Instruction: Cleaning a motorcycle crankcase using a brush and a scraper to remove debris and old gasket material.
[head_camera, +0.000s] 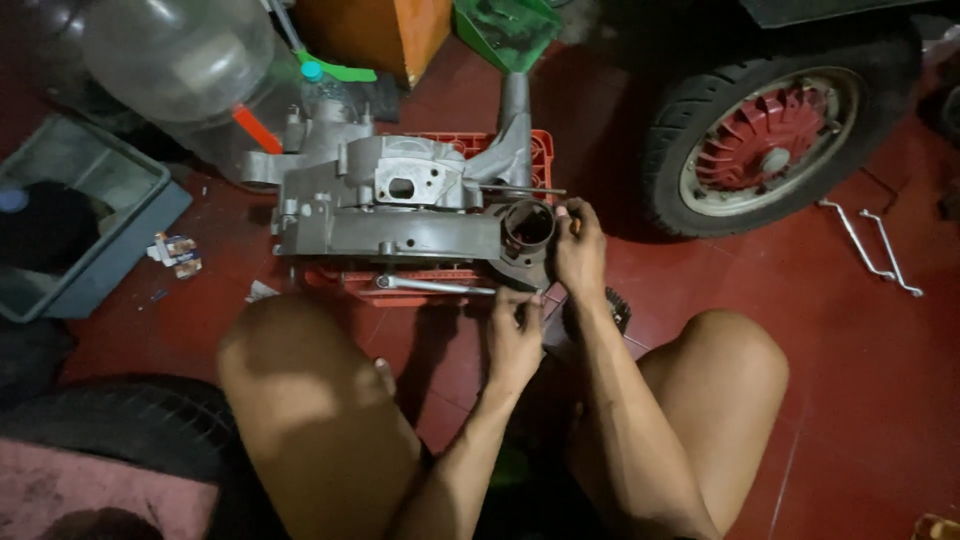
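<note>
While the engine case (400, 205) lies on a red crate (440, 285) on the floor, its round opening (530, 225) at the right end is held at the rim by the right hand (578, 250), fingers closed on it. Just below, the left hand (515, 335) is pinched on something small at the case's lower edge; what it is cannot be told. A long wrench (435, 287) lies across the crate, untouched. The case appears stripped and open, with reassembly judged not yet done.

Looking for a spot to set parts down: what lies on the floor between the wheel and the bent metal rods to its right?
Nothing: in the head view the red floor between the wheel and the rods is bare.
</note>
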